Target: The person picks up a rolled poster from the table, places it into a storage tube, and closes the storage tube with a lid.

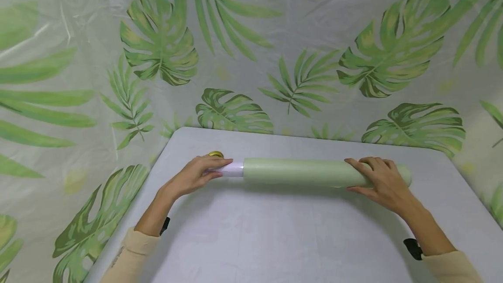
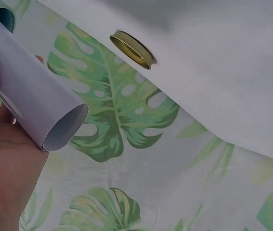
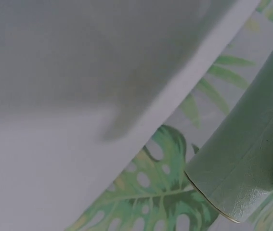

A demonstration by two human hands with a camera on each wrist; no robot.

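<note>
A long light green tube point(image 1: 294, 172) is held level above the white table. From its left end sticks out a rolled sheet of white glossy paper point(image 1: 235, 169), its hollow outer end facing the left wrist camera. My left hand point(image 1: 196, 174) holds this roll between thumb and fingers. Near the tube's right end, my right hand point(image 1: 383, 182) grips it, thumb below and fingers over the top. A thin gold edge shows at that end of the tube point(image 3: 244, 149) in the right wrist view. The part of the paper inside the tube is hidden.
A round gold metal lid point(image 2: 132, 49) lies on the table just behind my left hand. The white table point(image 1: 275, 230) has rounded far corners. Behind and beside it hangs a leaf-patterned plastic sheet point(image 1: 306, 21).
</note>
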